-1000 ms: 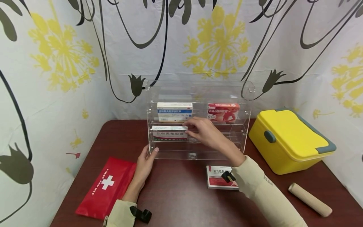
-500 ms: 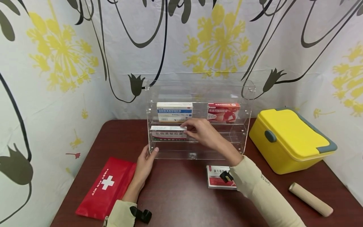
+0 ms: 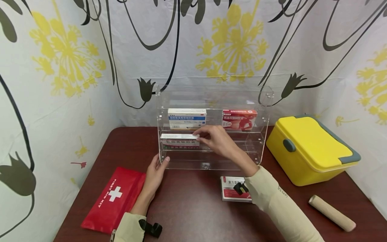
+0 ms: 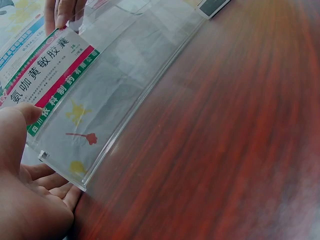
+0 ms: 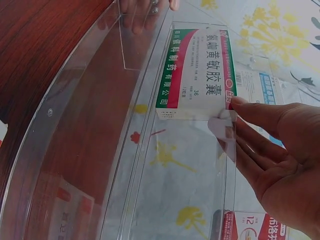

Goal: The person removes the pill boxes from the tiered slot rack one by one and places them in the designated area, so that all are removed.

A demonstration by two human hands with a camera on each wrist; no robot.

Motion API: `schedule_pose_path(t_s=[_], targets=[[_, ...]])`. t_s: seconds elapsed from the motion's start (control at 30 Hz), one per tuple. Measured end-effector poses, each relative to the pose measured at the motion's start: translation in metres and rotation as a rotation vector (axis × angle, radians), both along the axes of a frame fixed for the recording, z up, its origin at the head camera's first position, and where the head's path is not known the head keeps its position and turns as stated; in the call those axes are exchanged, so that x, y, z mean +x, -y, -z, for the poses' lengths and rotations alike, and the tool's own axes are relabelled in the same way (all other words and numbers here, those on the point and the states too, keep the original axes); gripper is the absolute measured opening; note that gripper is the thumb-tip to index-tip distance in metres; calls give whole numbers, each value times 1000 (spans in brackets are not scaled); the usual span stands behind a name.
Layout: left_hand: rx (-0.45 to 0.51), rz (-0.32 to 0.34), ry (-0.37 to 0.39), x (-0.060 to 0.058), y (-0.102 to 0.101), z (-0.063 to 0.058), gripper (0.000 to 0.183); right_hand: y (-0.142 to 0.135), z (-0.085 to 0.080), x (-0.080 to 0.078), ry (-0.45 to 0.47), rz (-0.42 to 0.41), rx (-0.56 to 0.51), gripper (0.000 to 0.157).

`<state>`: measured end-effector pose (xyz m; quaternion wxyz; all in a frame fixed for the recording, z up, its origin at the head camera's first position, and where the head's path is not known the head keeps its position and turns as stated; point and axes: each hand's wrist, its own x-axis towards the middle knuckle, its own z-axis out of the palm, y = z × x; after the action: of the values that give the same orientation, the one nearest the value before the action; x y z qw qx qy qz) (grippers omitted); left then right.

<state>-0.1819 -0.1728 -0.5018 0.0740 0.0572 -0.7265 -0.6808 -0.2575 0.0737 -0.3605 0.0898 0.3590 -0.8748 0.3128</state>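
Note:
A clear acrylic rack (image 3: 208,165) with stepped shelves stands on the table. On its middle shelf, at the left end, sits a white medicine box (image 3: 180,142) with a red and green band. My right hand (image 3: 219,141) pinches the top right corner of this box; in the right wrist view the thumb (image 5: 245,106) lies on the corner, the other fingers behind. My left hand (image 3: 155,176) grips the rack's lower left side panel, thumb in front. In the left wrist view the fingers (image 4: 50,182) reach round the panel's outer side, and the thumb tip (image 4: 31,112) is close to the box.
The upper shelf holds a blue and white box (image 3: 186,121) and a red box (image 3: 239,120). Before the rack lies another medicine box (image 3: 231,191), partly under the right sleeve. A red first aid pouch (image 3: 113,201), a yellow case (image 3: 305,148) and a cardboard tube (image 3: 332,213) lie around.
My right hand and the white medicine box have shifted slightly left along the shelf. The left hand has kept its hold on the rack's side.

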Motion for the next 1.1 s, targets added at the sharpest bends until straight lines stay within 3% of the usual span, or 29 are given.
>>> schedule_pose_path(t_s=[0.53, 0.8, 1.1], targets=[[1, 27, 17, -1, 3, -3, 64, -4, -11, 1, -36, 28, 6, 17], [-4, 9, -21, 0, 0, -2, 65, -9, -27, 2, -80, 21, -20, 18], [-10, 21, 2, 2, 1, -2, 71, -13, -50, 7, -113, -11, -82, 15]])
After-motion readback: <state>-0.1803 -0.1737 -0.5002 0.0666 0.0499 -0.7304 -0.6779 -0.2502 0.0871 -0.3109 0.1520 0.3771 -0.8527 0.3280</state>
